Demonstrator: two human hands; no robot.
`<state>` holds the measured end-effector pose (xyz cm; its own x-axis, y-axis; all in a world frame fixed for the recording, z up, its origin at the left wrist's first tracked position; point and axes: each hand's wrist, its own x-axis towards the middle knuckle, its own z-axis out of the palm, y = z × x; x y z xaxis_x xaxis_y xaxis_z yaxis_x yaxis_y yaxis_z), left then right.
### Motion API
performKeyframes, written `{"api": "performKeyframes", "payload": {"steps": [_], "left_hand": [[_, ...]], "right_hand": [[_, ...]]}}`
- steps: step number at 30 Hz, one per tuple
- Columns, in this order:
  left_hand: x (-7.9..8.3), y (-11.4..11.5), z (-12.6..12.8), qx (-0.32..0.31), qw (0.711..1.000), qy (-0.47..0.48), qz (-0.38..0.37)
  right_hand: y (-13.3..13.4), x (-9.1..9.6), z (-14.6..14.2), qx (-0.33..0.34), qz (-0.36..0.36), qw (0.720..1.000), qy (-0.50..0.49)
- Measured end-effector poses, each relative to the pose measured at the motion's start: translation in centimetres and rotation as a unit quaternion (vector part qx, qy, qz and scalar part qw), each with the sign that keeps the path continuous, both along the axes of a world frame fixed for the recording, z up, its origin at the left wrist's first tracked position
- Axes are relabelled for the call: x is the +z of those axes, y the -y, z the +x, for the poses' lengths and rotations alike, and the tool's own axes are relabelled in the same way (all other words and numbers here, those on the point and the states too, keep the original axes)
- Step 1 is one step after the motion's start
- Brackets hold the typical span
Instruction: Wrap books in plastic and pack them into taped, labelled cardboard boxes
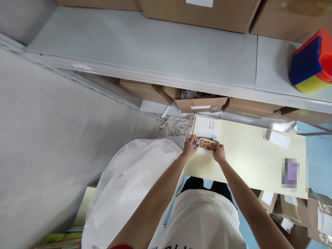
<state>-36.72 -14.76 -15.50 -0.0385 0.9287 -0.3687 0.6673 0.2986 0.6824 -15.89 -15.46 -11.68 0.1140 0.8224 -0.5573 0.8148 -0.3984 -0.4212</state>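
A white book (pixel 206 126) with dark characters on its cover lies at the left end of the pale yellow table (pixel 249 152). Across its lower part runs a printed paper strip (pixel 203 143) in brown and orange with a small blue figure. My left hand (pixel 190 148) pinches the strip's left end. The right end is between the fingers of my right hand (pixel 219 153). Whether the strip is folded around the book or only rests over it, I cannot tell.
A small white box (pixel 278 139) and a blurred purple item (pixel 291 173) sit farther right on the table. A large white plastic bag (pixel 135 186) bulges at my left. Ahead is a grey shelf (pixel 155 45) with cardboard boxes and a red-blue-yellow container (pixel 308 65). More boxes (pixel 293 211) lie lower right.
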Motion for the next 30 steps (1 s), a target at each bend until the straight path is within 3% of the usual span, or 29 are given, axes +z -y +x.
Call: {"api": "performKeyframes", "payload": {"steps": [6, 10, 14, 17, 20, 22, 24, 27, 30], "left_hand": [[0.6, 0.0, 0.0, -0.007, 1.0, -0.021, -0.014], [1.9, 0.4, 0.5, 0.005, 0.999, -0.038, -0.014], [4.6, -0.1, 1.9, -0.014, 0.999, -0.044, 0.008], [8.5, -1.9, 3.8, -0.052, 0.998, -0.028, 0.012], [14.4, -4.7, 6.2, -0.133, 0.987, 0.074, 0.049], [18.8, -7.0, 8.2, -0.178, 0.961, 0.157, 0.141], [22.9, -9.8, 10.7, -0.186, 0.931, 0.195, 0.248], [27.7, -14.7, 15.2, -0.157, 0.903, 0.25, 0.313], [30.4, -19.7, 20.0, -0.067, 0.909, 0.304, 0.279]], "right_hand": [[0.5, -0.2, -0.1, -0.009, 0.004, 1.0, -0.01], [1.2, 0.2, 1.3, -0.023, 0.033, 0.999, -0.031], [1.6, 2.1, 5.1, -0.053, 0.144, 0.982, -0.106], [0.5, 6.0, 9.2, -0.062, 0.252, 0.951, -0.166], [-2.2, 12.6, 13.9, -0.074, 0.354, 0.921, -0.149], [-5.1, 17.4, 16.9, -0.099, 0.429, 0.89, -0.116], [-8.6, 21.7, 19.7, -0.111, 0.481, 0.864, -0.098], [-14.8, 25.9, 22.4, -0.127, 0.495, 0.851, -0.124], [-20.5, 27.4, 23.3, -0.158, 0.423, 0.864, -0.223]]}}
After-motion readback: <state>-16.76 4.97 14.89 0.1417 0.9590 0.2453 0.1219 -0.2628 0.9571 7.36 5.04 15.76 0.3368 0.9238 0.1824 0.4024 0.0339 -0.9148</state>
